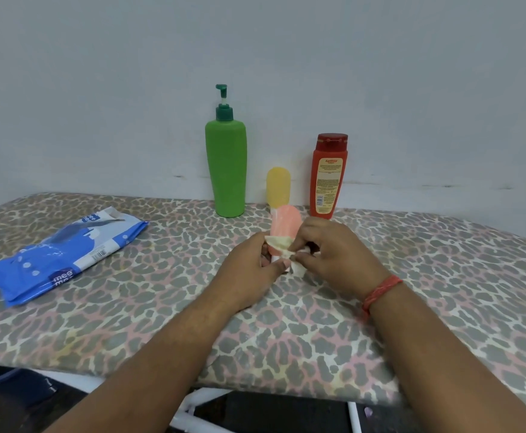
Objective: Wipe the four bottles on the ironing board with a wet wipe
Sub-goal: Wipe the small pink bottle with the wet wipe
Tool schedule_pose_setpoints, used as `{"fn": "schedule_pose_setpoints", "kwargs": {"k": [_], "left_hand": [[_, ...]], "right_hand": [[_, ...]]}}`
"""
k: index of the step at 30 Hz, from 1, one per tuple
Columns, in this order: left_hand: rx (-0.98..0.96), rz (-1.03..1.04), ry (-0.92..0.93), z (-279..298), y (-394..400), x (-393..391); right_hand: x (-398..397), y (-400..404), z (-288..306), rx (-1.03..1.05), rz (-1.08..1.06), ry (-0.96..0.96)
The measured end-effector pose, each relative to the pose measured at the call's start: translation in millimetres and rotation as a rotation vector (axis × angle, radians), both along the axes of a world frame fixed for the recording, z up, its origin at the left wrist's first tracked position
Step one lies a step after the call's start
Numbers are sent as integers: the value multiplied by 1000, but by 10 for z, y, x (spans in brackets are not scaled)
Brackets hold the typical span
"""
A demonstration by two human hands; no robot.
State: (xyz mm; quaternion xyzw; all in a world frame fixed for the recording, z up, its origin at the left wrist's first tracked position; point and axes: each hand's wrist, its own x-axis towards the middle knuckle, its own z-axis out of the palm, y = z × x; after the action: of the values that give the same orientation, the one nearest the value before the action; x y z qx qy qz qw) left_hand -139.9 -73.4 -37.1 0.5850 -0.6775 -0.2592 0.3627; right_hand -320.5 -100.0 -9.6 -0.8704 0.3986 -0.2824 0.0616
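My left hand [249,270] grips the lower end of a small pink bottle [285,223], held upright over the middle of the ironing board [130,323]. My right hand [333,254] pinches a crumpled white wet wipe [282,245] against that bottle's lower part. Behind it, a small yellow bottle [278,187] stands by the wall. Left of the yellow bottle stands a tall green pump bottle [226,170], and to its right a red bottle [329,176] with a yellow label.
A blue and white pack of wet wipes [65,254] lies flat on the board's left side. A pale wall runs right behind the bottles. White frame tubes [199,401] show under the near edge.
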Motion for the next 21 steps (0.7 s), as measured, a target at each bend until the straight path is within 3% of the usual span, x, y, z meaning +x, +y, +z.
{"fn": "schedule_pose_setpoints", "kwargs": {"k": [9,16,21], "left_hand": [[-35,6,-51,3,19,3],[-150,-50,-216,3,26,-34],[-162,-48,-196,-6,17,-36]], "right_hand": [[32,1,-19,-101,38,5],[154,-102,52,-318,-244,-313],[132,-21,4,-251,-117,-186]]}}
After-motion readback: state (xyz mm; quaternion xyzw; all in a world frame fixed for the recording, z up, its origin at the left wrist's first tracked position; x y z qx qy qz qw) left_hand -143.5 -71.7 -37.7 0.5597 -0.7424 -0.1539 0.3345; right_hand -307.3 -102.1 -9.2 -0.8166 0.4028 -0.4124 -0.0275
